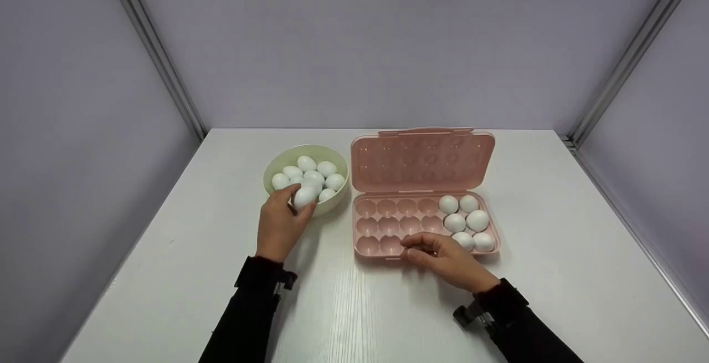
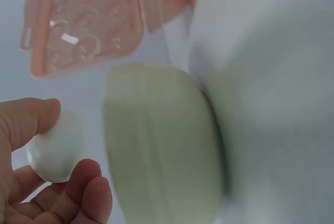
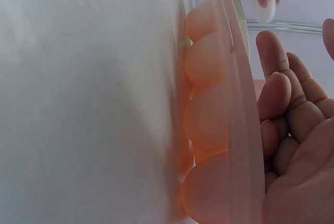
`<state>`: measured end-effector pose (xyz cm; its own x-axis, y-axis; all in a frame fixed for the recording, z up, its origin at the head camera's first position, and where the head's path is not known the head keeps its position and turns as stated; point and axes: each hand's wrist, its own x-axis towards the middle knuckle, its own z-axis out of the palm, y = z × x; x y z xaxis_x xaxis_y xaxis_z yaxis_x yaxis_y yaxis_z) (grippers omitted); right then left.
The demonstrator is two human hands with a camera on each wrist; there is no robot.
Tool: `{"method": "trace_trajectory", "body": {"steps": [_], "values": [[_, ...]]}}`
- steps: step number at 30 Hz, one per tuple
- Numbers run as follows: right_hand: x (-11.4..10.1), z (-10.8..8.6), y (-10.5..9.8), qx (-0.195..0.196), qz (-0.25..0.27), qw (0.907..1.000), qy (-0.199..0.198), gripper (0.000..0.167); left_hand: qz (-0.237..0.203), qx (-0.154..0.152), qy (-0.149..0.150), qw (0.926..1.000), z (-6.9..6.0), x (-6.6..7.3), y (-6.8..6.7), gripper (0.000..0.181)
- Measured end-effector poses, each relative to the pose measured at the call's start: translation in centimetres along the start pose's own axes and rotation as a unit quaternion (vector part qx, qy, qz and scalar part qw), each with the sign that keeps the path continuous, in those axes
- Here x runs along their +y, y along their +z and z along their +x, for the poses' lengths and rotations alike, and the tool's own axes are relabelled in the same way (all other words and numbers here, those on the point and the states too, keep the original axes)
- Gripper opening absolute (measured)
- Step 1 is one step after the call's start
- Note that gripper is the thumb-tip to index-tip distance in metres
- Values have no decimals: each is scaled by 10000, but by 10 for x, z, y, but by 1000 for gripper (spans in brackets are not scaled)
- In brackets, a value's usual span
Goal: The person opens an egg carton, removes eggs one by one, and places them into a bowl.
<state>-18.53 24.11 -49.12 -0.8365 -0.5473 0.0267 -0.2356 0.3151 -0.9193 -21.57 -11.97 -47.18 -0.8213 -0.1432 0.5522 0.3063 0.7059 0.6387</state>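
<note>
Between the thumb and fingers of my left hand [image 1: 278,225] is a white egg [image 1: 304,198], held over the near edge of a pale green bowl [image 1: 334,203]. The left wrist view shows this egg [image 2: 56,148] beside the bowl's outer wall [image 2: 162,140]. More white eggs [image 1: 314,178] lie in the bowl. My right hand [image 1: 453,263] hovers at the front edge of a pink egg carton [image 1: 388,225], fingers loosely bent and holding nothing; whether it touches the rim I cannot tell. Several eggs [image 1: 477,220] fill the carton's right-hand columns, and cups to their left stand empty.
The carton's lid [image 1: 424,160] stands raised at the back. Bowl and carton sit side by side on a white table [image 1: 343,318]. Pale panels [image 1: 354,47] enclose the table at the back and both sides, with metal posts [image 1: 160,58] at the corners.
</note>
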Motion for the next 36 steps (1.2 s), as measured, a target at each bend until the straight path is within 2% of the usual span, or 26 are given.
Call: {"method": "trace_trajectory", "body": {"steps": [3, 7, 11, 14, 18, 26, 31, 36], "values": [[-1, 0, 0, 14, -12, 10000, 6, 39, -15, -25, -193, 9998, 3, -7, 1, 44], [-2, 0, 0, 41, -34, 10000, 33, 39, -7, -69, -267, 9996, 8, -10, 3, 44], [-2, 1, 1, 68, -100, 9999, 28, 39, 361, -246, -467, 9980, 12, -12, 3, 46], [-2, 2, 2, 53, -148, 9999, -26, 39, 639, -518, -809, 9933, 15, -13, 3, 49], [-2, 3, 3, 36, -203, 9997, -91, 39, 737, -874, -1266, 9853, 19, -15, 2, 52], [-2, 1, 2, 41, -165, 9998, -44, 38, 486, -1180, -1838, 9746, 20, -18, 7, 49], [-1, 1, 2, 48, -171, 9998, -52, 38, 336, -1144, -1878, 9750, 17, -18, 13, 52], [-2, 0, 2, 71, -156, 9998, 34, 39, 295, -776, -1700, 9819, 11, -15, 17, 52]]}}
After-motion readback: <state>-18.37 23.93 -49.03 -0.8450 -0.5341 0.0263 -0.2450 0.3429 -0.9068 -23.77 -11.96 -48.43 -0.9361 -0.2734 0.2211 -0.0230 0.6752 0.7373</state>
